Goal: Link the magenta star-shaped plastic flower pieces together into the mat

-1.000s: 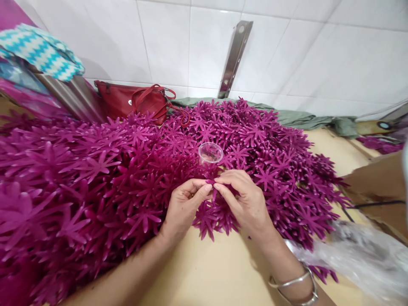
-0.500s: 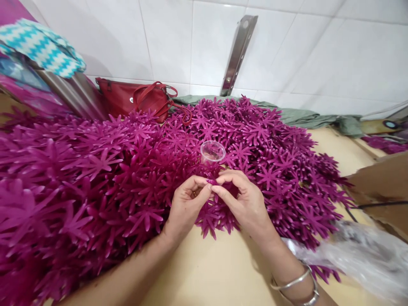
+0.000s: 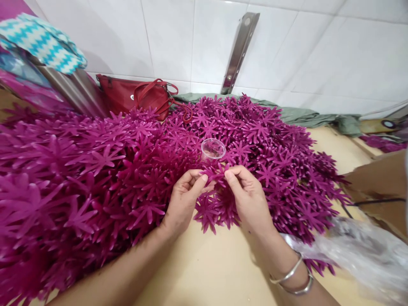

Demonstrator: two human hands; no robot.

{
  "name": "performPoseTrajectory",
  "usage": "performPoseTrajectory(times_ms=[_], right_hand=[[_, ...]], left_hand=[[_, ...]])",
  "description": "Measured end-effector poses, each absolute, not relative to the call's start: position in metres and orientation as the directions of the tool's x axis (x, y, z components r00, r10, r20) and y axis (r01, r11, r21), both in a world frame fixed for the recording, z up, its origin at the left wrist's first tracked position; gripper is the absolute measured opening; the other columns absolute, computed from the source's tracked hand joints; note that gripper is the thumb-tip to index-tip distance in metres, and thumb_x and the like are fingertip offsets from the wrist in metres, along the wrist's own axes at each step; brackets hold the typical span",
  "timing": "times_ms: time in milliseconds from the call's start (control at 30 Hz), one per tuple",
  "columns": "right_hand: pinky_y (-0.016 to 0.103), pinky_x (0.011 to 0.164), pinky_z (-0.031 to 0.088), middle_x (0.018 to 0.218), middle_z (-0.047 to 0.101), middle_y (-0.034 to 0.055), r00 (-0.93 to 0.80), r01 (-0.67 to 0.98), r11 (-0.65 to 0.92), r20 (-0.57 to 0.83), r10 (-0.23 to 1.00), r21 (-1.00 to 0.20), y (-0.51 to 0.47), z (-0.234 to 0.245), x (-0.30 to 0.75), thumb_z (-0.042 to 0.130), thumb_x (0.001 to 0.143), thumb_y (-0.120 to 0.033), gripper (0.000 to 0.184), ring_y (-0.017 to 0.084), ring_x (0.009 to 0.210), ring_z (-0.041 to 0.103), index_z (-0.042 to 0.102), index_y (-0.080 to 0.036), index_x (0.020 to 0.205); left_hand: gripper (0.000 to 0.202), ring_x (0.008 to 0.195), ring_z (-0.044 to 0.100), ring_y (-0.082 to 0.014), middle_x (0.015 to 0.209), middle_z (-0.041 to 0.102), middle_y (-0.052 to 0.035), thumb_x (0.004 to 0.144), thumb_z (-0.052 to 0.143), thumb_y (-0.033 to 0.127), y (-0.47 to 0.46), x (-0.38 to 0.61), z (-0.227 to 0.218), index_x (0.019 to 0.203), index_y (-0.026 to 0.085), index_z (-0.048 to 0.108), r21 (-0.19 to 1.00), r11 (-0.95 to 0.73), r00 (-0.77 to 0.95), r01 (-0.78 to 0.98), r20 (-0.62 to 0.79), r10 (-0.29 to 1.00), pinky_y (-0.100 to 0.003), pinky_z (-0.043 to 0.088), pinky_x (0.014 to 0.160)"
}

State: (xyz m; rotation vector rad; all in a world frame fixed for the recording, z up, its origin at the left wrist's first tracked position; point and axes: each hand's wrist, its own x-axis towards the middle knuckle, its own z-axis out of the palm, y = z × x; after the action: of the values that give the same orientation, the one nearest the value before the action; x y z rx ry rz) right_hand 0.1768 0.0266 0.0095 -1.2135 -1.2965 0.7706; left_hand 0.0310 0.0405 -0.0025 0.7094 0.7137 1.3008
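Observation:
My left hand (image 3: 185, 200) and my right hand (image 3: 247, 196) meet over the near edge of a big heap of magenta star-shaped flower pieces (image 3: 95, 170). Both pinch one magenta flower piece (image 3: 214, 175) between thumb and fingers, holding it up between them. A small clear plastic cup (image 3: 213, 149) stands in the heap just beyond my fingertips. Silver bangles (image 3: 291, 278) circle my right wrist.
A red handbag (image 3: 137, 97) lies at the back against the white tiled wall, with a metal bracket (image 3: 239, 51) to its right. A cardboard box (image 3: 379, 191) and a clear plastic bag (image 3: 360, 250) sit at the right. Bare tan tabletop (image 3: 216, 267) shows between my arms.
My hands have drawn slightly apart and lifted a little toward the cup, and the flower piece now shows spread between my fingertips.

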Motion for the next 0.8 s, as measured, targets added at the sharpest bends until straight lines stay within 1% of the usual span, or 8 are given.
performPoseTrajectory(times_ms=[167, 333, 400, 533, 600, 667, 733, 800], right_hand=[[0.027, 0.070, 0.045, 0.080, 0.058, -0.0038, 0.316, -0.157, 0.285, 0.225, 0.922, -0.945, 0.036, 0.003, 0.183, 0.074, 0.091, -0.039, 0.016, 0.014, 0.072, 0.054, 0.066, -0.025, 0.089], [0.031, 0.078, 0.053, 0.083, 0.069, -0.0025, 0.256, -0.376, 0.239, 0.147, 0.955, -0.895, 0.040, 0.008, 0.188, 0.080, 0.086, -0.039, 0.022, 0.016, 0.080, 0.067, 0.063, -0.026, 0.085], [0.030, 0.081, 0.054, 0.082, 0.071, -0.0027, 0.247, -0.406, 0.235, 0.141, 0.959, -0.883, 0.040, 0.011, 0.191, 0.082, 0.085, -0.039, 0.024, 0.017, 0.085, 0.071, 0.062, -0.026, 0.083], [0.028, 0.077, 0.055, 0.081, 0.075, -0.0007, 0.221, -0.419, 0.176, 0.088, 0.971, -0.891, 0.040, 0.016, 0.195, 0.085, 0.082, -0.041, 0.026, 0.018, 0.083, 0.074, 0.066, -0.024, 0.085], [0.030, 0.076, 0.056, 0.084, 0.076, 0.0011, 0.184, -0.487, 0.098, 0.008, 0.983, -0.868, 0.040, 0.018, 0.195, 0.083, 0.081, -0.050, 0.030, 0.020, 0.085, 0.075, 0.067, -0.024, 0.087], [0.031, 0.074, 0.057, 0.088, 0.076, 0.0024, 0.132, -0.534, 0.015, -0.066, 0.989, -0.846, 0.040, 0.019, 0.194, 0.077, 0.082, -0.063, 0.041, 0.021, 0.086, 0.074, 0.068, -0.024, 0.088], [0.031, 0.073, 0.056, 0.092, 0.075, 0.0018, 0.104, -0.490, -0.024, -0.086, 0.991, -0.871, 0.038, 0.020, 0.192, 0.077, 0.080, -0.066, 0.044, 0.020, 0.084, 0.073, 0.069, -0.025, 0.093], [0.027, 0.070, 0.053, 0.086, 0.073, -0.0011, 0.158, -0.334, 0.026, -0.029, 0.987, -0.942, 0.036, 0.021, 0.192, 0.084, 0.077, -0.054, 0.037, 0.016, 0.077, 0.068, 0.069, -0.025, 0.095]], left_hand=[[0.031, 0.070, 0.067, -0.0079, 0.075, 0.068, 0.0058, 0.073, 0.088, 0.035, 0.042, 0.030, -0.004, 0.084, 0.020, 0.063, 0.756, 0.154, 0.089, -0.637, -0.127, 0.988, -0.023, 0.057, 0.080], [0.032, 0.075, 0.067, -0.0097, 0.078, 0.068, 0.0057, 0.073, 0.086, 0.035, 0.044, 0.029, -0.007, 0.084, 0.020, 0.060, 0.751, 0.129, 0.036, -0.648, -0.139, 0.990, -0.030, 0.058, 0.088], [0.032, 0.073, 0.065, -0.0088, 0.077, 0.066, 0.0068, 0.073, 0.086, 0.035, 0.044, 0.029, -0.007, 0.084, 0.020, 0.059, 0.742, 0.119, 0.019, -0.660, -0.143, 0.990, -0.033, 0.058, 0.090], [0.029, 0.065, 0.059, -0.0062, 0.071, 0.062, 0.0085, 0.075, 0.085, 0.033, 0.044, 0.029, -0.006, 0.085, 0.019, 0.062, 0.743, 0.112, 0.020, -0.660, -0.131, 0.991, -0.034, 0.058, 0.091], [0.026, 0.064, 0.059, -0.0060, 0.069, 0.061, 0.0089, 0.076, 0.084, 0.032, 0.044, 0.028, -0.007, 0.088, 0.019, 0.064, 0.740, 0.101, 0.014, -0.665, -0.124, 0.992, -0.033, 0.058, 0.091], [0.025, 0.066, 0.061, -0.0060, 0.073, 0.065, 0.0079, 0.078, 0.082, 0.030, 0.044, 0.028, -0.008, 0.093, 0.020, 0.065, 0.738, 0.102, 0.015, -0.667, -0.124, 0.992, -0.031, 0.057, 0.091], [0.026, 0.071, 0.065, -0.0069, 0.083, 0.071, 0.0053, 0.079, 0.081, 0.029, 0.045, 0.027, -0.009, 0.098, 0.020, 0.066, 0.732, 0.107, 0.015, -0.673, -0.130, 0.991, -0.030, 0.057, 0.090], [0.026, 0.078, 0.069, -0.0097, 0.092, 0.074, 0.0022, 0.080, 0.079, 0.029, 0.046, 0.026, -0.009, 0.100, 0.020, 0.067, 0.719, 0.114, 0.023, -0.686, -0.135, 0.991, -0.030, 0.057, 0.090]])
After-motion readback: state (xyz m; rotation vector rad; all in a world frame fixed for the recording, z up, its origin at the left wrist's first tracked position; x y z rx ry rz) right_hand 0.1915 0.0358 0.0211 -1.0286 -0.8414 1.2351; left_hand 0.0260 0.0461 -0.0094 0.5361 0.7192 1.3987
